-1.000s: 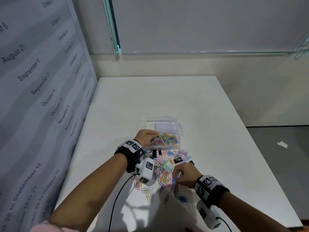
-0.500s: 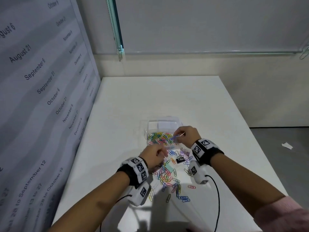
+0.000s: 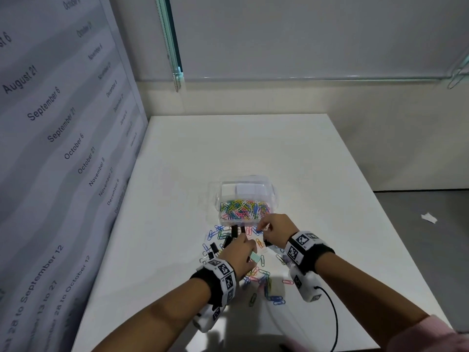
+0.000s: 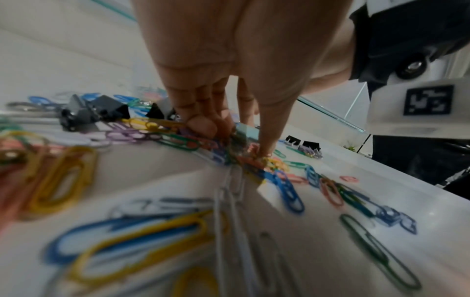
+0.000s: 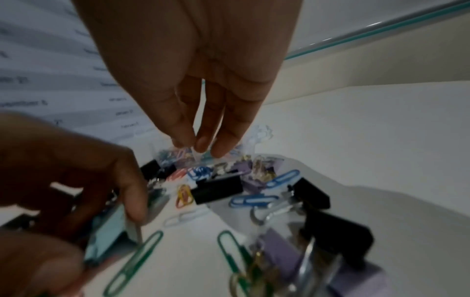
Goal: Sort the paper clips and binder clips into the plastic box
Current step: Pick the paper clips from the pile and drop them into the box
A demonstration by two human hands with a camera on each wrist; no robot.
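Observation:
The clear plastic box [image 3: 215, 199] stands mid-table, its near compartment full of coloured paper clips [image 3: 243, 208]. In front of it lies a loose pile of paper clips [image 3: 264, 278] mixed with black binder clips [image 3: 234, 231]. My left hand [image 3: 250, 252] is down in the pile beside a teal binder clip [image 3: 254, 257]. In the left wrist view its curled fingers and thumb [image 4: 236, 144] pinch into the paper clips. My right hand [image 3: 262, 228] hovers just in front of the box. Its fingertips [image 5: 198, 146] are together on what looks like a pale paper clip.
A banner printed with dates [image 3: 63, 148] walls off the table's left side. The table's right edge [image 3: 380, 224] drops to grey floor. A black cable [image 3: 335, 313] trails from my right wrist. Purple binder clips [image 5: 279, 253] lie near that wrist.
The left hand came back from the box down into the pile. The right hand went from the pile to the box and has now drawn back just in front of it.

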